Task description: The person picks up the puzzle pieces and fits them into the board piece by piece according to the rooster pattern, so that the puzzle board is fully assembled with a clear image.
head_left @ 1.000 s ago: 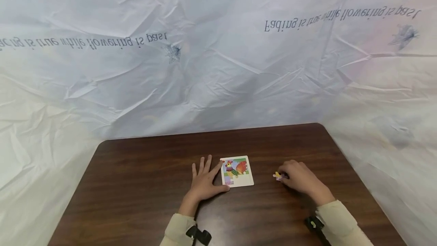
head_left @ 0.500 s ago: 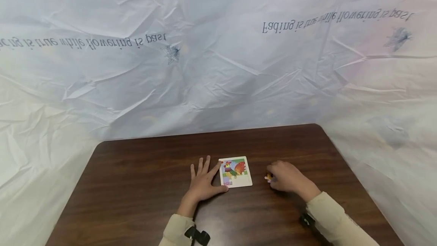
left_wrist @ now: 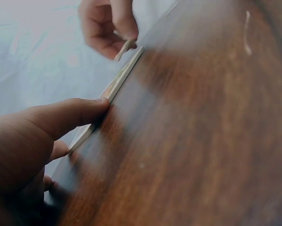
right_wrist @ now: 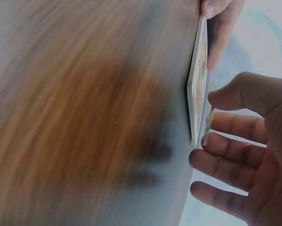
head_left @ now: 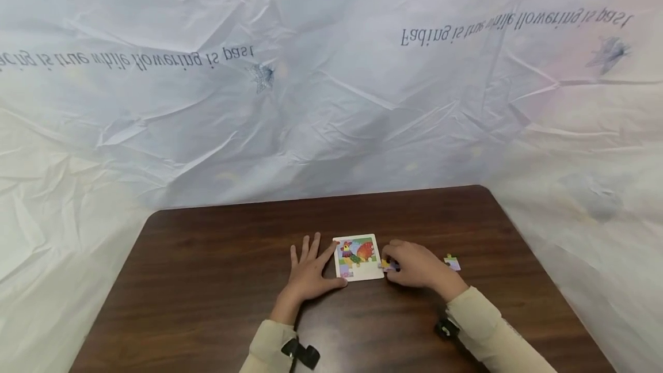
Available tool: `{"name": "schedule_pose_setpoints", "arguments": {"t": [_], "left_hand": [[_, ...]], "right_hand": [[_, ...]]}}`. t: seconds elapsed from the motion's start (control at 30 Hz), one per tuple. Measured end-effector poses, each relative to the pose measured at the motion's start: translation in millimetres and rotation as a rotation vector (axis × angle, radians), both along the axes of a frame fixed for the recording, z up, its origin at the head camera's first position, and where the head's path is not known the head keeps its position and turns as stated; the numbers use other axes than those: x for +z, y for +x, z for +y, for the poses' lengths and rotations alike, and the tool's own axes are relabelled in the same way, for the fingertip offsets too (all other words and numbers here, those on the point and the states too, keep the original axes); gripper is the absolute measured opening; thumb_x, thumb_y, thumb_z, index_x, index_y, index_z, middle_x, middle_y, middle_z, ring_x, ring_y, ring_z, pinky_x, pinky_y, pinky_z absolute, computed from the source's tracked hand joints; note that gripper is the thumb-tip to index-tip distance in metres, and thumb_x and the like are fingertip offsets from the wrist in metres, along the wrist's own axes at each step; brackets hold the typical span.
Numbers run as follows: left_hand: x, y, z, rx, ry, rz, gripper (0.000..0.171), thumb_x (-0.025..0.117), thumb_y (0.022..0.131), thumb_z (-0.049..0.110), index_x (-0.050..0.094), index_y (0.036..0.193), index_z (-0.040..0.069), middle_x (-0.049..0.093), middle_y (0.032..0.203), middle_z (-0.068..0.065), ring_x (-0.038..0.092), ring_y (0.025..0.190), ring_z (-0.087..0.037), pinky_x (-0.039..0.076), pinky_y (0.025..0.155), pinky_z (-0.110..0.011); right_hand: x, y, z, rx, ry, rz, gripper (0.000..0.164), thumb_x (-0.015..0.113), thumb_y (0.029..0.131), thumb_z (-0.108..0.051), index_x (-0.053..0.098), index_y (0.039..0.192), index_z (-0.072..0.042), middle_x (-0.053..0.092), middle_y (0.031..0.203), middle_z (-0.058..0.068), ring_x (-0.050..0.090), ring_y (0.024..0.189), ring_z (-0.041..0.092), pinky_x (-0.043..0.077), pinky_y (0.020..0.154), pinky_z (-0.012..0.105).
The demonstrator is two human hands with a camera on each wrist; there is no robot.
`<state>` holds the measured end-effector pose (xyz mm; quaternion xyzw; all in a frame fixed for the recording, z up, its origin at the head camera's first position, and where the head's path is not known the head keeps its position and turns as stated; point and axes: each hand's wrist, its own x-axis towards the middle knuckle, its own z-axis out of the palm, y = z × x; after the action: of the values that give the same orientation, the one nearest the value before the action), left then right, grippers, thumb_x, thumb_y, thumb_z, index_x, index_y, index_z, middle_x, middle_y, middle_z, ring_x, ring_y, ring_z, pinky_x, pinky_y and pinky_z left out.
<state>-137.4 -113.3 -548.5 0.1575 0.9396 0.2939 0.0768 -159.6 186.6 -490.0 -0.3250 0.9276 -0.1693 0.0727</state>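
Note:
A square puzzle board [head_left: 369, 272] with a white frame lies on the table, a rooster picture filling its upper part and lower left corner. White backing shows at its lower right. Spread along the board's left side, my left hand [head_left: 307, 278] touches it with the straight index finger near the upper corner and the thumb at the lower one. My right hand [head_left: 416, 265] pinches a yellow and purple puzzle piece [head_left: 387, 266] at the board's right edge. In the right wrist view, thumb and fingertips hold this piece [right_wrist: 208, 126] edge-on beside the board [right_wrist: 195, 89]; its face is mostly hidden.
Another puzzle piece [head_left: 453, 263], purple and green, lies on the table right of my right hand. The dark brown wooden table [head_left: 233, 269] ends at a far edge before a pale printed sheet [head_left: 311, 102]. Each wrist carries a black strapped-on camera.
My right hand has moved left with the puzzle piece, from well right of the board to its edge. The second piece has come into view behind it. My left hand stays put.

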Motion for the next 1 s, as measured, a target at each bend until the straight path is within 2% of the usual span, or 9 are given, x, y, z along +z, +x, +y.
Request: {"name": "schedule_pose_setpoints", "arguments": {"t": [0.17,0.3,0.4,0.63,0.83,1.0], "left_hand": [[2.5,-1.7,-3,-0.012,0.002,-0.013,0.099,0.075,0.088,0.068,0.036,0.167,0.023,0.007,0.176,-0.019,-0.006,0.160,-0.047,-0.011,0.121,-0.072],[1.8,-1.7,-3,-0.008,0.011,0.010,0.099,0.076,0.088,0.067,0.036,0.167,0.022,0.008,0.175,-0.020,-0.004,0.160,-0.047,-0.010,0.121,-0.073],[2.2,-2.0,-3,-0.006,0.014,0.018,0.098,0.076,0.088,0.067,0.037,0.167,0.023,0.009,0.175,-0.020,-0.004,0.160,-0.047,-0.010,0.121,-0.073],[1.0,-1.1,-2,-0.014,0.005,0.001,0.097,0.075,0.089,0.067,0.036,0.167,0.024,0.008,0.176,-0.019,-0.004,0.160,-0.046,-0.010,0.121,-0.073],[1.3,-1.0,-4,-0.016,0.001,0.000,0.097,0.074,0.090,0.067,0.035,0.167,0.024,0.007,0.176,-0.019,-0.005,0.160,-0.046,-0.010,0.120,-0.073],[0.3,-1.8,-4,-0.011,0.008,0.004,0.097,0.074,0.089,0.067,0.036,0.167,0.024,0.008,0.176,-0.019,-0.004,0.160,-0.046,-0.010,0.121,-0.073]], "right_hand": [[-1.1,-2.9,-22,0.043,-0.033,0.013,0.025,0.077,0.095,-0.018,0.076,0.118,-0.010,0.063,0.101,-0.004,0.049,0.075,0.007,0.045,0.066,0.029],[-3.9,-2.0,-35,0.064,-0.090,0.029,0.032,0.077,0.095,-0.015,0.073,0.126,-0.009,0.069,0.116,0.001,0.063,0.092,0.013,0.055,0.078,0.037],[-7.1,-2.8,-43,0.095,-0.104,0.048,0.031,0.077,0.095,-0.013,0.073,0.125,-0.008,0.070,0.119,0.003,0.066,0.100,0.015,0.057,0.084,0.040],[-12.9,-0.8,-54,0.150,-0.093,0.059,0.018,0.077,0.092,-0.009,0.078,0.110,-0.009,0.069,0.110,0.001,0.065,0.094,0.013,0.058,0.083,0.036],[-13.1,-0.7,-57,0.165,-0.075,0.075,0.016,0.077,0.092,-0.009,0.078,0.108,-0.010,0.067,0.107,0.001,0.063,0.088,0.011,0.057,0.077,0.034],[-13.6,-0.6,-58,0.163,-0.066,0.074,0.015,0.077,0.094,-0.011,0.078,0.109,-0.011,0.067,0.109,0.002,0.063,0.090,0.011,0.057,0.078,0.033]]}}
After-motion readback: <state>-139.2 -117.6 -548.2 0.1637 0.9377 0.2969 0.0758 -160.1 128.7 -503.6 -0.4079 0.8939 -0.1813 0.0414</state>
